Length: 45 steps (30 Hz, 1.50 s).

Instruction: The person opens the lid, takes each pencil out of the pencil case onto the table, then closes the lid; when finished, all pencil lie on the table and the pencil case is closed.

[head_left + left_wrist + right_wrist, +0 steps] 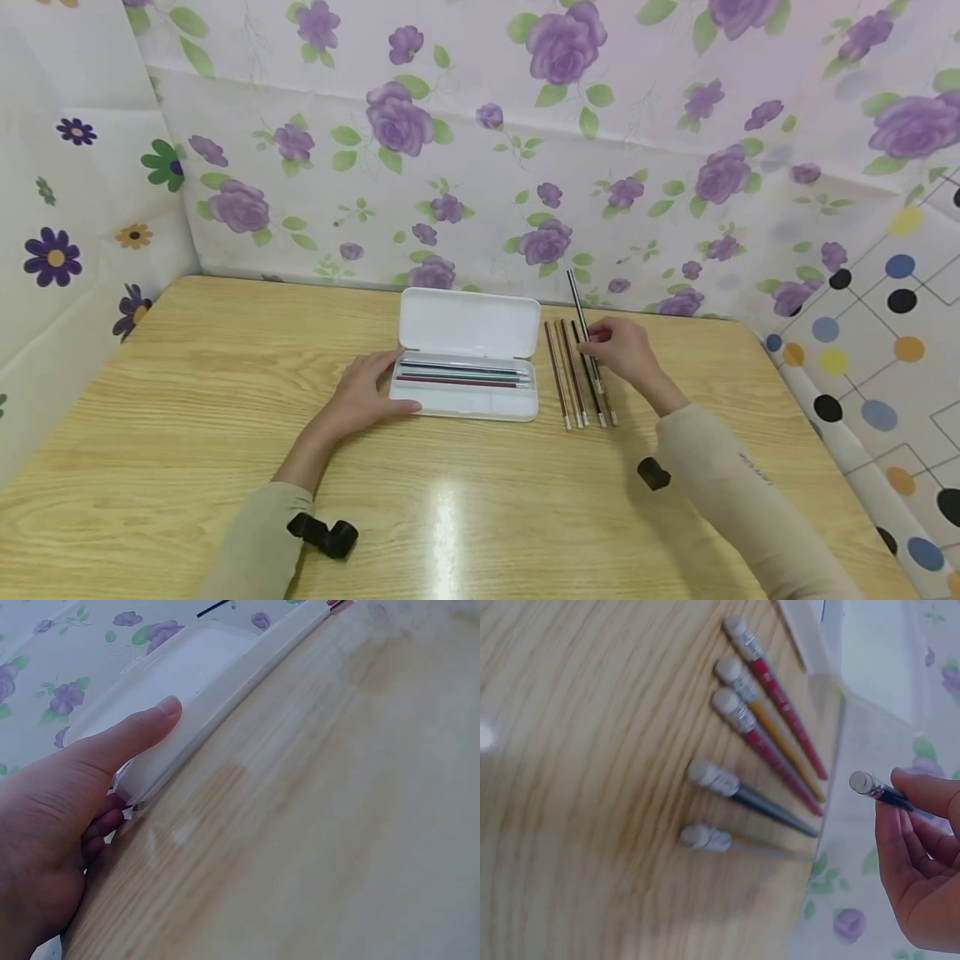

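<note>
A white pencil case [450,403] lies on the table with its lid [469,322] tipped back; several pencils [457,382] rest inside, side by side. My left hand [363,395] grips the left end of the case, thumb at the front rim and fingers behind. In the left wrist view, that thumb [146,731] lies over the case's edge. To the right of the case, my right hand [622,346] pinches a dark pencil [891,795] between thumb and fingertips, raised above the table with its white eraser end toward me.
Beneath and beside my right hand, several eraser-tipped pencils lie in a row on the wooden table [465,483]: red ones [784,705], a yellow one [784,735], a dark one [772,808]. Flower-print cloth [465,167] hangs behind the table's back edge.
</note>
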Tool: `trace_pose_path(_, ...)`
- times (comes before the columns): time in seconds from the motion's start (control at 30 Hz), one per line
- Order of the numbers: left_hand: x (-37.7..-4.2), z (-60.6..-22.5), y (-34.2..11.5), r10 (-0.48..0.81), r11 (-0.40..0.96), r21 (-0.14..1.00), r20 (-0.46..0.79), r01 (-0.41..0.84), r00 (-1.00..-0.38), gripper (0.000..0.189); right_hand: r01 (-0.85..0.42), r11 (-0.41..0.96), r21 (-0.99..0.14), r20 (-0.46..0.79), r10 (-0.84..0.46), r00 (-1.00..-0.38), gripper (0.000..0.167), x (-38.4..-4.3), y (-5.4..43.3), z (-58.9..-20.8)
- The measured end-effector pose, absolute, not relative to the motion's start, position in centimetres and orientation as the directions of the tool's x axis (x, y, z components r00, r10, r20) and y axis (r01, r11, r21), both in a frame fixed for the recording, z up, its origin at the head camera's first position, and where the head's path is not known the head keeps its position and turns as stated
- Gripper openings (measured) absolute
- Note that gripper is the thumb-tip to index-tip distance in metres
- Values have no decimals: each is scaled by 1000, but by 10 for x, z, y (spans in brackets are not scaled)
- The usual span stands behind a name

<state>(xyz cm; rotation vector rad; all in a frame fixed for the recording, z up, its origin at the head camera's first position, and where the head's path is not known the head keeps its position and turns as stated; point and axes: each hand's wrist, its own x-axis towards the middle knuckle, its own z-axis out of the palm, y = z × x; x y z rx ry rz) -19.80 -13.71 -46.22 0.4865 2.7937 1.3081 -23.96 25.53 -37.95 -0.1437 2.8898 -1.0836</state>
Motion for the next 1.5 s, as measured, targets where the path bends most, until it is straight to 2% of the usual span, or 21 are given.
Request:
trace_pose_path(0.23, -200, -460, -137, 294, 604, 748, 111, 275, -949, 95, 11, 729, -684, -90, -70, -993, 36, -239, 274, -386)
trace_pose_path(0.53, -199, -463, -135, 298, 599, 749, 120, 283, -947, 94, 67, 739, -671, -122, -21, -992, 38, -231, 293, -398)
trace_pose_path(0.9, -199, -463, -135, 306, 619, 731, 113, 288, -945, 95, 58, 792, -607, -117, -17, -993, 39, -222, 307, -420)
trace_pose_path(1.5, -199, -462, -137, 305, 630, 721, 113, 289, -946, 97, 42, 838, -544, -98, -14, -995, 37, -222, 308, -425)
